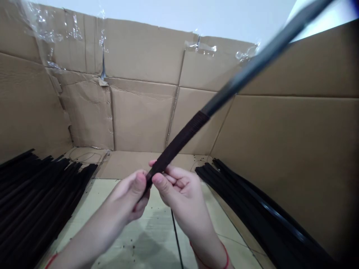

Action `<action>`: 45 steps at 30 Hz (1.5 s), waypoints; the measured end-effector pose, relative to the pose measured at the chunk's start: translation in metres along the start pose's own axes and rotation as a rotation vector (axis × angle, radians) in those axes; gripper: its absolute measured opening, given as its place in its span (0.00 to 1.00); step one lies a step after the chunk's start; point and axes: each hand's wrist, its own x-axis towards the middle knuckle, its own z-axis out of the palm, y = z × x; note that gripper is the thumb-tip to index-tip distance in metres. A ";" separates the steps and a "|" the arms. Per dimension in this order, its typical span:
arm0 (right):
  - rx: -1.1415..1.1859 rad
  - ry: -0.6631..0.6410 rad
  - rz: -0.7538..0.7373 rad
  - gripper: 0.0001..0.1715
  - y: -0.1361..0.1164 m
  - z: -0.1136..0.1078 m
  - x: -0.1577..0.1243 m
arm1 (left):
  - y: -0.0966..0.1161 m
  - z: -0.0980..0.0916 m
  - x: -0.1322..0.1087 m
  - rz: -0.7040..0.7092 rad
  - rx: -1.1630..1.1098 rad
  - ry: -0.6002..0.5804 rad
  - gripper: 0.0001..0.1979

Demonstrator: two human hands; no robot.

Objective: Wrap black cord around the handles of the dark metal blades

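A long dark rod (238, 80) slants from the middle of the head view up past the top right edge, its far part blurred. Over its lower end sits a dark brown sleeve (179, 144) with a ribbed band at the upper rim. My left hand (134, 190) closes round the bottom end, thumb on top. Just above and to the right, my right hand (179, 190) pinches the sleeve between thumb and fingers. The lowest tip is hidden within my left hand.
Tall cardboard walls (143, 116), taped along the top, surround the work surface (151, 239). Many dark brown strips (36, 201) lie piled at the left. On the right rests a bundle of long black rods (260, 209). Small dark specks dot the surface.
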 end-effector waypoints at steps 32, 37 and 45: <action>-0.180 0.078 -0.043 0.15 0.005 -0.004 0.003 | -0.009 0.009 0.011 0.019 -0.079 0.012 0.26; -0.121 -0.007 -0.035 0.11 0.008 -0.002 0.004 | -0.003 0.005 0.002 -0.273 -0.322 -0.221 0.29; -0.096 -0.060 0.037 0.11 0.002 -0.004 0.005 | -0.011 0.009 0.005 -0.117 -0.295 -0.024 0.26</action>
